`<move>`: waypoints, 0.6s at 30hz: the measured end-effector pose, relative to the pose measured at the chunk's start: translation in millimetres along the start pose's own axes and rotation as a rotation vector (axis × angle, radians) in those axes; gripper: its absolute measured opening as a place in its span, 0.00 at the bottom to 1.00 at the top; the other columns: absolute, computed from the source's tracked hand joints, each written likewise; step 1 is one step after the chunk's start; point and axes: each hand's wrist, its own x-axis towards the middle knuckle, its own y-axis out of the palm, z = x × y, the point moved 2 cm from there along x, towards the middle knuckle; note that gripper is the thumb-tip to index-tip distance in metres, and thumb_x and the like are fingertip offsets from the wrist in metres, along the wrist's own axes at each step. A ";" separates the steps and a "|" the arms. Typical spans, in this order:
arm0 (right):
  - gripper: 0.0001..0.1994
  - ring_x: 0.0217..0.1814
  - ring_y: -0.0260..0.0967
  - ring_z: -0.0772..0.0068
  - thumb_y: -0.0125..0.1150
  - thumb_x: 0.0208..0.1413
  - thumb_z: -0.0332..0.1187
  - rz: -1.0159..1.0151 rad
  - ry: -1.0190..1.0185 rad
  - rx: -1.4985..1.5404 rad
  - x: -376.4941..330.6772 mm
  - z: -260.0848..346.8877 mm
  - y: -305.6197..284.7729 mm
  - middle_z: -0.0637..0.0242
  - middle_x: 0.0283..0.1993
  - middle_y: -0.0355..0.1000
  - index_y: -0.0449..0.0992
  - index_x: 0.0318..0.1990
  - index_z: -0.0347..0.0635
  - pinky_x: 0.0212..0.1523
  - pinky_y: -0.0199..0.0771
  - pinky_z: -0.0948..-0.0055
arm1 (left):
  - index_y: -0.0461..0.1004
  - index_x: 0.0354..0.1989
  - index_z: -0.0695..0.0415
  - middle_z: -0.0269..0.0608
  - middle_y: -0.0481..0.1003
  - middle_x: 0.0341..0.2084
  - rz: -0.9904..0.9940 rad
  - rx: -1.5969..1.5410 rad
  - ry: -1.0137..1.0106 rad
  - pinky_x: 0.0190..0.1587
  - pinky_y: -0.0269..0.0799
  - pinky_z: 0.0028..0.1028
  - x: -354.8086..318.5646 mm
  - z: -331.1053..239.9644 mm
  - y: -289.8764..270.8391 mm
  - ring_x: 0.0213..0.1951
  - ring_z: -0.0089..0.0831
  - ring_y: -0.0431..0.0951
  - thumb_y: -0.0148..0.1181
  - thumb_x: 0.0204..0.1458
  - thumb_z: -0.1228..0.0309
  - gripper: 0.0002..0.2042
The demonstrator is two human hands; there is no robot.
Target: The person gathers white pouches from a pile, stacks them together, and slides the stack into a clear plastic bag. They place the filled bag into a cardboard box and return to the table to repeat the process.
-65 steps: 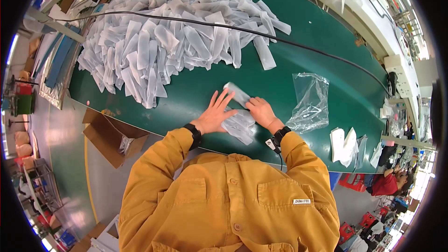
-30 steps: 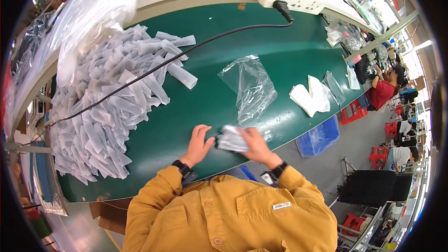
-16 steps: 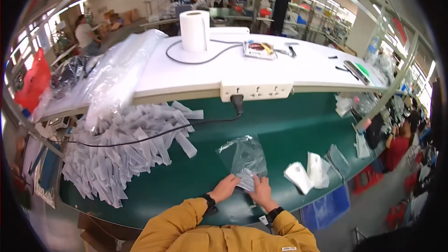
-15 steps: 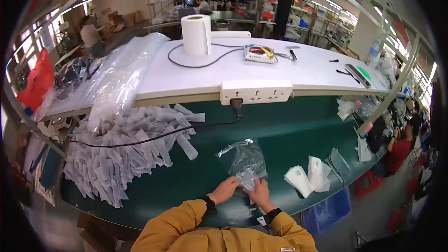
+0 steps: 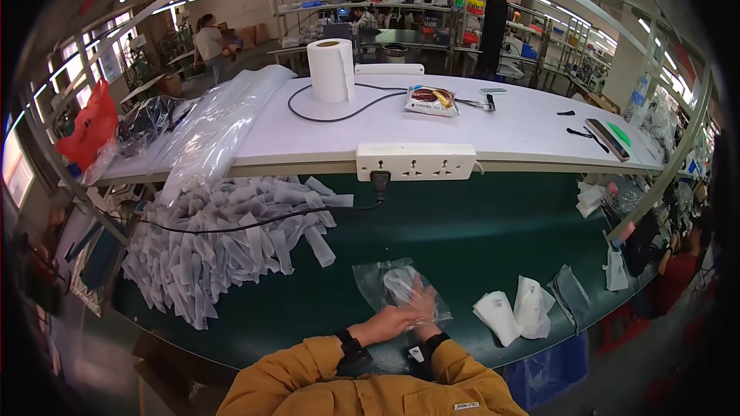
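A clear plastic bag [image 5: 368, 277] lies over the green work surface in front of me, with a white folded piece [image 5: 398, 282] inside it. My right hand [image 5: 421, 302] reaches into the bag, its fingers closed along the right side of that piece. Crossing over at the bag's near end, my left hand [image 5: 391, 323] grips the plastic beside my right wrist. Its fingertips are partly hidden. Right of my hands lie white folded pieces [image 5: 496, 317] and a grey, translucent pouch [image 5: 570, 294].
A large heap of translucent whitish sleeves [image 5: 223, 254] covers the left of the surface. Above it runs a white shelf [image 5: 308, 142] with a power strip [image 5: 416, 162], a paper roll [image 5: 330, 71] and large plastic bags [image 5: 223, 123]. A black cord [image 5: 285, 223] hangs across the heap.
The white piece has moved from the bag's near end deeper inside it. My right hand has gone in after it, while my left hand has shifted right over the bag's near end.
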 end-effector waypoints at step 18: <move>0.34 0.64 0.53 0.34 0.56 0.48 0.32 -0.126 -0.122 -0.511 37.8 -28.2 18.6 0.32 0.66 0.48 0.55 0.65 0.37 0.59 0.58 0.46 | 0.75 0.47 0.57 0.49 0.75 0.24 -0.071 -0.185 -0.443 0.29 0.72 0.31 -33.6 30.2 22.4 0.23 0.35 0.77 0.56 0.56 0.71 0.11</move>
